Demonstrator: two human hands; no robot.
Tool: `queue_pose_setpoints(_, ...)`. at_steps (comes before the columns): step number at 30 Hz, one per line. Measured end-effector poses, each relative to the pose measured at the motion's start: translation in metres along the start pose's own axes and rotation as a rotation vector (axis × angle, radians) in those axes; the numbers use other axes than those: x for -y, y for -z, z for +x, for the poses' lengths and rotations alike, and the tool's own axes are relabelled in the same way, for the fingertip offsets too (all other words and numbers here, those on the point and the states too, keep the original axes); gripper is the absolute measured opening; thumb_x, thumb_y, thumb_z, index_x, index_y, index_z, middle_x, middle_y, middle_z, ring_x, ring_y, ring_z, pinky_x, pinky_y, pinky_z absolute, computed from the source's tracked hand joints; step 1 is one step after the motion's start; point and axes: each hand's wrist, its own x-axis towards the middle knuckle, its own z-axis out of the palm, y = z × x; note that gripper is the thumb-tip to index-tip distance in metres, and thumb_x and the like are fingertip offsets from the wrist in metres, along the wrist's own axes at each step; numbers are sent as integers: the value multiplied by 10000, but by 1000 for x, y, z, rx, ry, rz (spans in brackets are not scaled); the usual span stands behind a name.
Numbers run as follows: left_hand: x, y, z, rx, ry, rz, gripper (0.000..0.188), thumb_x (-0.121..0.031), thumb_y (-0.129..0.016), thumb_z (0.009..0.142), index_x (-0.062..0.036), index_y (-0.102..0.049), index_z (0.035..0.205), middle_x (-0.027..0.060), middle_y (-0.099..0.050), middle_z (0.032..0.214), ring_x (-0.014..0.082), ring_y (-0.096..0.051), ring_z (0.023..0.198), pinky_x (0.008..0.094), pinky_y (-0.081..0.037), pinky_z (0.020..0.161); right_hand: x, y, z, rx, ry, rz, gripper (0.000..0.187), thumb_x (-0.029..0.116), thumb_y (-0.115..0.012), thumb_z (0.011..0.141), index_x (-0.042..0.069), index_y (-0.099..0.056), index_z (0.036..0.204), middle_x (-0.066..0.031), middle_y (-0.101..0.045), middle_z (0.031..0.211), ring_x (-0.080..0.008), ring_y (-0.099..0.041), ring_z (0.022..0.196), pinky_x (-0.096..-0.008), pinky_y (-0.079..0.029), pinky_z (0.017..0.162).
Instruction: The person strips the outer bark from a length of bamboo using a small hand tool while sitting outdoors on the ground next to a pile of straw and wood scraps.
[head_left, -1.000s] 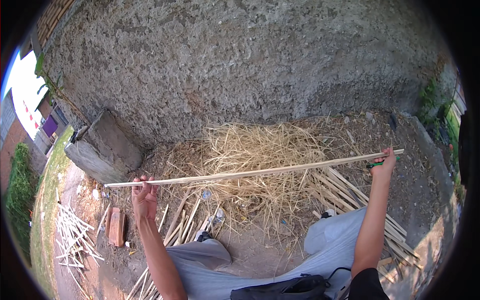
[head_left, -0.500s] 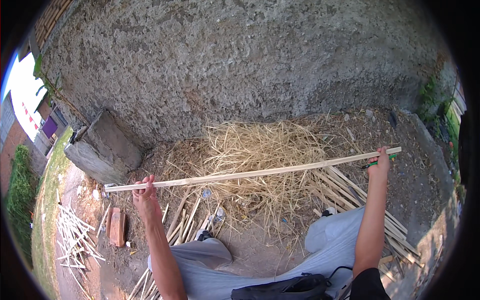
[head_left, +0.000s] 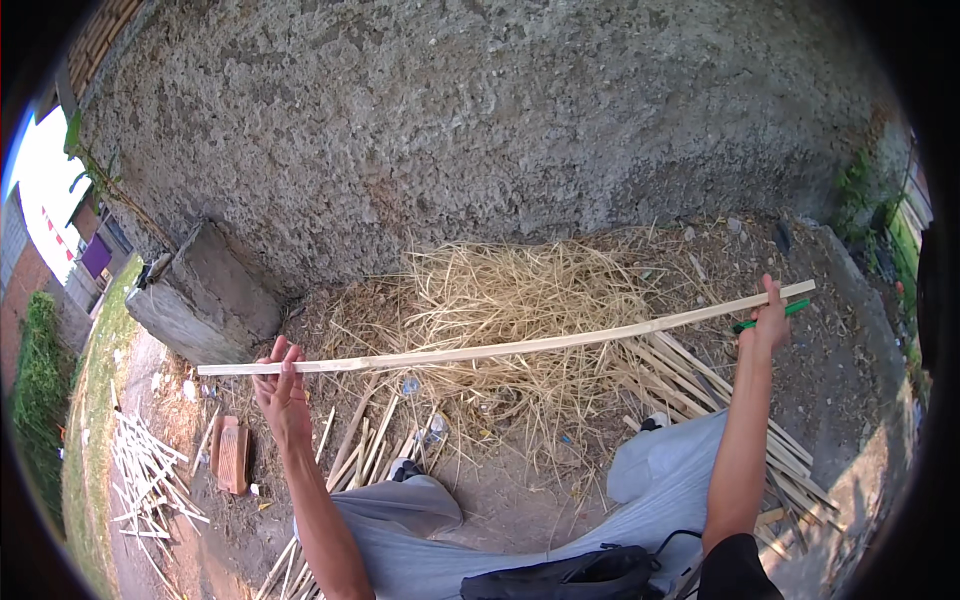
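Note:
A long, pale split-bamboo strip (head_left: 500, 350) stretches sideways between my two hands, bowing slightly, its right end higher in the picture. Near its left end my left hand (head_left: 284, 388) has its fingers round the strip, thumb on the near side. Close to the right end, my right hand (head_left: 769, 318) grips it and also keeps a green-handled tool (head_left: 797, 308), perhaps a knife, against the palm. The tool's blade is not plain to see. Beneath the strip lies a heap of thin bamboo shavings (head_left: 530, 290).
Split strips (head_left: 790, 450) lie by my right leg, with others (head_left: 365, 450) by my left foot. White strips (head_left: 150, 470) are scattered at far left beside a reddish-brown block (head_left: 231, 455). A concrete block (head_left: 205, 295) stands against the rough wall (head_left: 480, 130).
The bamboo strip's left end has moved slightly left and up, its right end up and right. My right hand has turned a little, and the green handle shows more. Both hands still hold on.

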Motion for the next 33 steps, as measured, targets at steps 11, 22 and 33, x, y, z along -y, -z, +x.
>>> queue_pose_setpoints(11,-3,-9,-3,36,-30,113,320,-39,-656,911,-83,-439,1142,245,-473,1379,279,-606,1150,404,-520,997,5,-1,-15,-75,375,-209,235,148,-640,948,-51,-689,1063,-109,-730,1064,-128,-650,889,-268,-465,825)
queue_pose_setpoints(22,-3,-3,-6,20,-17,163,317,-53,-667,907,-83,-442,1129,239,-480,1377,281,-613,1141,421,-524,989,-3,-5,-21,-45,508,-275,282,110,-639,940,-122,-656,1100,-137,-730,1056,-139,-665,907,-289,-482,829)
queue_pose_setpoints(33,-17,-8,-3,-38,32,105,286,-126,-622,944,-70,-446,1163,196,-608,1219,229,-663,976,356,-559,761,-1,-10,-16,-40,146,-157,246,198,-644,950,7,-677,1101,-85,-732,1030,-59,-535,626,-247,-400,545)
